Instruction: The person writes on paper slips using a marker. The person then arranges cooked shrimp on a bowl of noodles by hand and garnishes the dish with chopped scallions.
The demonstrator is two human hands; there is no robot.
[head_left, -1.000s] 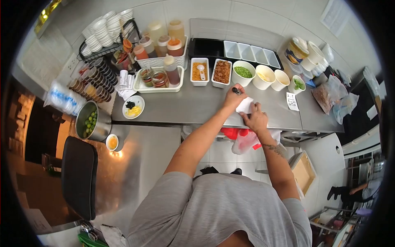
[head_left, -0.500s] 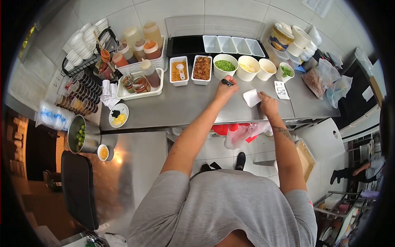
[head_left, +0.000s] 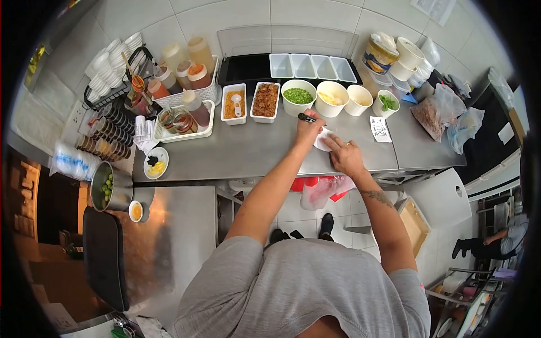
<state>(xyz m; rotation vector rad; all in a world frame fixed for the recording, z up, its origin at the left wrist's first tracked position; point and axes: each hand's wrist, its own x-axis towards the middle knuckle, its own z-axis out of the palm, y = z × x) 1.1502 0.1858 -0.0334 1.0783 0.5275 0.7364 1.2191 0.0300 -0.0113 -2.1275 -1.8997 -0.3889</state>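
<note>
Far left, stacked white dishes (head_left: 101, 70) sit in a black wire rack, its lower part crowded by stacked lidded cups (head_left: 105, 138), contents hard to make out. Below, a steel pot (head_left: 126, 193) holds green round fruit, its far inside wall in shadow; black chair back (head_left: 106, 253) in front, near the pot. White plate (head_left: 162, 155) with yellow and black food at the counter's left end. Squeeze bottles (head_left: 195, 107) overlap in and behind white trays, some bases hidden. Then, along the steel counter (head_left: 248, 147): two oblong tubs, a bowl of chopped greens (head_left: 298, 97), further round tubs. Left hand (head_left: 307, 134) just in front of the greens, fingers closed together around a black marker (head_left: 306, 118); its writing tip is hidden. White slip (head_left: 322, 141) between the hands, near the counter's front edge, partly covered. Right hand (head_left: 348, 159) has fingertips over the slip's right side; cannot tell whether they pinch or only press. Right of it, a sheet with dark marks (head_left: 381, 130), too small to read. Clear bags (head_left: 437, 112) beyond, contents blurred by plastic. Far right, another person (head_left: 502, 241), cut off by the dark rim.
</note>
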